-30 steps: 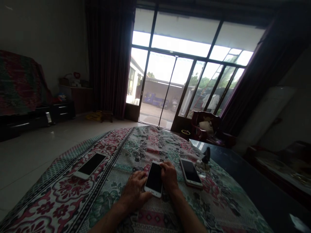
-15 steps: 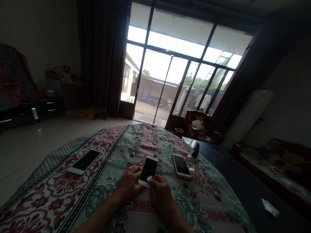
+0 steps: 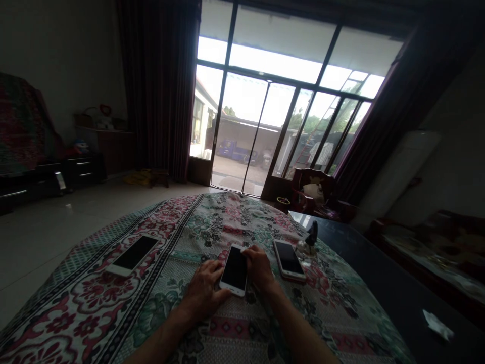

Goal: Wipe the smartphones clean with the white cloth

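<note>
A white smartphone with a dark screen lies face up on the patterned tablecloth. My left hand steadies it, the fingers against its left edge and the thumb by its lower corner. At the phone's upper right, my right hand is closed in a pinch over the screen edge. The white wad it pinches is now mostly hidden by the fingers. To the right lies a second white phone, seemingly on top of something thin. A third white phone rests at the left.
Behind the right-hand phone stands a small clear object with a dark top. A dark tabletop extends on the right, with a crumpled white tissue on it. Beyond are a wooden chair and glass doors.
My right hand has slid from the lower right of the middle phone up to its upper right corner, uncovering the phone's bottom end. My left hand stays at the left edge.
</note>
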`<state>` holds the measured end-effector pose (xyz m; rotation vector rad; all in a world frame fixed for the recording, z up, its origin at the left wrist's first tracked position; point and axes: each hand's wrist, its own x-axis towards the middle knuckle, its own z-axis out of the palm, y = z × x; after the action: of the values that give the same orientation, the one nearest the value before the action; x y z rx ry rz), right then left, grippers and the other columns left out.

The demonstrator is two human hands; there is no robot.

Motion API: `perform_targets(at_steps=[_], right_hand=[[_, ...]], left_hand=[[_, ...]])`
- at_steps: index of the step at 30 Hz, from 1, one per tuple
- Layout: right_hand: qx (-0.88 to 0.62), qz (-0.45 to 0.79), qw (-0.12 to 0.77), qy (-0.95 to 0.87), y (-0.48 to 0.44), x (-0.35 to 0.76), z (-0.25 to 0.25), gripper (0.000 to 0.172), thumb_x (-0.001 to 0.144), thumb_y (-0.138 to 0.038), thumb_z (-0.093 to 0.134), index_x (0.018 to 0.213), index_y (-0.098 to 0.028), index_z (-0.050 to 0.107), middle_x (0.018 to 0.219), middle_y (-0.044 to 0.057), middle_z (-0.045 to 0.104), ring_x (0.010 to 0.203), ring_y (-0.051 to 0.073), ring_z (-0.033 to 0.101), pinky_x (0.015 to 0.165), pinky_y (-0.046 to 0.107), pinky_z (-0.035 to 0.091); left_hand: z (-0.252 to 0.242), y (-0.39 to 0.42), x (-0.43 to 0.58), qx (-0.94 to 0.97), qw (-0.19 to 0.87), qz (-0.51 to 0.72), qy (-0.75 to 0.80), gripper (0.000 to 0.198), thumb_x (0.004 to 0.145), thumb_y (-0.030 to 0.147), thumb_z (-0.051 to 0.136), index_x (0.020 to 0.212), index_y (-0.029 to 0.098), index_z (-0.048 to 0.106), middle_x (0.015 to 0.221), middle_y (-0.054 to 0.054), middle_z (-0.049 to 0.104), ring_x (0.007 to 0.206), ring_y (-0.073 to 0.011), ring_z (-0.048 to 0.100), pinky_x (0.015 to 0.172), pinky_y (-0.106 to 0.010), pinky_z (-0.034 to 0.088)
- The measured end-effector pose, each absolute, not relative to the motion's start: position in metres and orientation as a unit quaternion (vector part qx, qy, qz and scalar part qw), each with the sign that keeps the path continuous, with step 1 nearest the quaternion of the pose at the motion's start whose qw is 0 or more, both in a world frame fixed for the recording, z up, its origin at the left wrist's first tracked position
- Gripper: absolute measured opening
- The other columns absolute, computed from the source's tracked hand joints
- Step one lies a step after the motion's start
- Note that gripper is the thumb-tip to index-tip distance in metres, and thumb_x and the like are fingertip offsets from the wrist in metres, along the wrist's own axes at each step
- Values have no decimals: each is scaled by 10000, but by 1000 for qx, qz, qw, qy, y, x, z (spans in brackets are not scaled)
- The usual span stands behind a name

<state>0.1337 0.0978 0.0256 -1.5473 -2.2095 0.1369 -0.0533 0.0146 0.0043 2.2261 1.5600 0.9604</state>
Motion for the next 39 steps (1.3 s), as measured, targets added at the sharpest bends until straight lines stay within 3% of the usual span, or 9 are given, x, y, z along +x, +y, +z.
perform_targets(at_steps=[16,26,39], right_hand=[[-613,19,199,-764,94,124,22,344,880,-78,426,934,-204,741,988,75,672,961,189,568,826,235,387],[-568,32,194,-800,114,87,28,322,877,-85,449,895,-202,748,996,84,669,959,211,566,826,278,389],[-590,33,254,-766,104,129,18,351,867,-65,435,984,-199,737,1028,75,665,1012,204,554,877,251,394]], left_hand=[[1,16,-53,761,129,339,538,410,708,301,735,1109,221,712,1226,-99,649,1207,-308,521,1062,-437,394],[-2,17,-53,766,105,316,551,435,725,328,720,1147,227,700,1275,-116,626,1240,-324,507,1067,-455,397],[0,16,-53,766,124,320,544,402,753,349,714,1145,262,710,1269,-102,629,1241,-322,498,1073,-470,383]])
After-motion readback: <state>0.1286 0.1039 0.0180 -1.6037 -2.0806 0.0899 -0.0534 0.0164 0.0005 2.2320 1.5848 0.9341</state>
